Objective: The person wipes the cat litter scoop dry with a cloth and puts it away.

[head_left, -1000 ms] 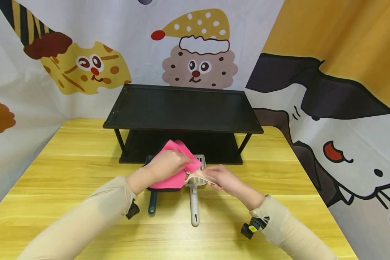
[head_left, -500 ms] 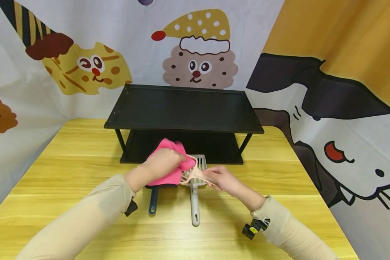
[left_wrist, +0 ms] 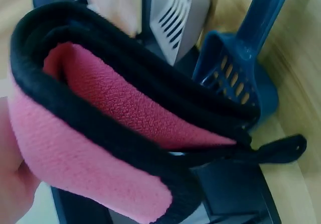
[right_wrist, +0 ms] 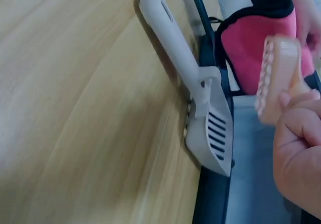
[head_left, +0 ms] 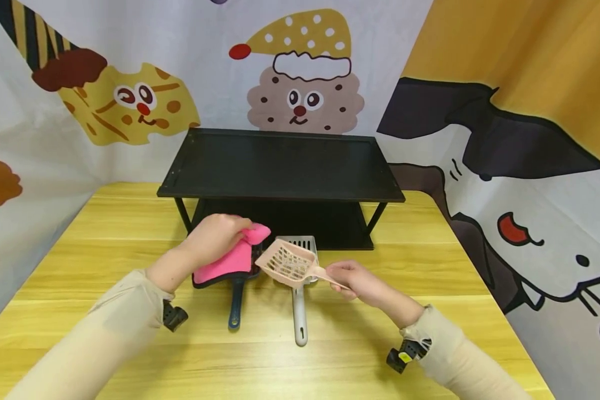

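Observation:
My left hand (head_left: 215, 239) grips a folded pink cloth with black edging (head_left: 227, 264), held above a dark blue litter scoop (head_left: 236, 303). In the left wrist view the cloth (left_wrist: 115, 103) bends into a loop, and a small black hanging tab sticks out from its edge. My right hand (head_left: 355, 279) pinches the handle of a pale pink slotted litter scoop (head_left: 287, 262), its basket raised over a grey litter scoop (head_left: 300, 316). The grey and blue scoops lie side by side, handles toward me, heads at the rack's front edge. The cloth and the pink scoop are apart.
Behind the scoops stands a black two-level rack (head_left: 282, 166) on the wooden table (head_left: 190, 355). A printed curtain (head_left: 300, 33) hangs behind and at both sides. Black wrist cameras are strapped to both wrists.
The cloth and left hand have moved left, away from the pink scoop, whose basket now shows fully. My right hand has shifted slightly right. The blue and grey scoops stay put.

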`<state>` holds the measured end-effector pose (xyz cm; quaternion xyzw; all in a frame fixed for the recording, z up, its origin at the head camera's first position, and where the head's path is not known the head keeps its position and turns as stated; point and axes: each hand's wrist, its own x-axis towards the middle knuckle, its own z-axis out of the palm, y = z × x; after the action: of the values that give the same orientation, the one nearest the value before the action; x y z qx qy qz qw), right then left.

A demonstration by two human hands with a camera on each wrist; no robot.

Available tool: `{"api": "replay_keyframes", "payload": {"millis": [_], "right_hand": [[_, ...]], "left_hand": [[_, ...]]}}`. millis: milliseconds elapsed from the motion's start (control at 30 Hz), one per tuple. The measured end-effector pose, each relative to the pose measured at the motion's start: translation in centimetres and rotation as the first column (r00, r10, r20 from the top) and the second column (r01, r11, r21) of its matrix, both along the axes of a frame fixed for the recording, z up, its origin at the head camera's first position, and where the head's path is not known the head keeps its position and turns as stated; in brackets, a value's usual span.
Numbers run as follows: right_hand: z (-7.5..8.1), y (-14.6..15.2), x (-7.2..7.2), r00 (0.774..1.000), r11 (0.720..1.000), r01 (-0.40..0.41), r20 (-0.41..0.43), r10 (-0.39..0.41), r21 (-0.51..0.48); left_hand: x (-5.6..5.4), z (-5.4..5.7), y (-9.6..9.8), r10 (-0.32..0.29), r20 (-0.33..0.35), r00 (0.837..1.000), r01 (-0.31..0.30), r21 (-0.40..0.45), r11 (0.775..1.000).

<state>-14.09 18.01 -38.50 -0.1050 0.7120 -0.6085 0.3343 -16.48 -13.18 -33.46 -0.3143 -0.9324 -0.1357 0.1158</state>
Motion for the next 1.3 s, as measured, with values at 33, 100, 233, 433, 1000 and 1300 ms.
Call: {"api": "replay_keyframes", "payload": {"millis": [33, 100, 233, 433, 1000, 1300], "right_hand": [[0.0, 0.1, -0.1, 1.000, 1.000, 0.017, 0.020, -0.017, -0.006], [0.2, 0.0, -0.3, 0.997, 0.998, 0.059, 0.048, -0.058, -0.019], [0.8, -1.3, -0.4, 0.986, 0.983, 0.141, 0.109, -0.128, -0.120], [1.3, -3.9, 0.2, 0.975, 0.962, 0.181, 0.167, -0.148, -0.204], [1.8, -3.8, 1.2, 0.981, 0.980, 0.171, 0.105, -0.161, -0.101], [1.3, -1.9, 0.9, 0.996, 0.996, 0.084, -0.003, -0.084, -0.026]], "left_hand": [[0.1, 0.1, -0.4, 0.014, 0.002, 1.000, -0.014, 0.033, 0.999], [0.4, 0.4, -0.7, 0.025, 0.012, 1.000, -0.026, 0.089, 0.996], [1.0, 0.2, 0.2, -0.013, 0.008, 1.000, 0.012, 0.123, 0.992], [1.5, -1.2, 2.1, -0.010, -0.044, 0.999, 0.016, 0.139, 0.990], [0.4, -1.7, 0.8, 0.069, -0.112, 0.991, -0.050, 0.168, 0.985], [-0.2, -0.9, -0.2, 0.113, -0.017, 0.993, -0.108, 0.189, 0.976]]}}
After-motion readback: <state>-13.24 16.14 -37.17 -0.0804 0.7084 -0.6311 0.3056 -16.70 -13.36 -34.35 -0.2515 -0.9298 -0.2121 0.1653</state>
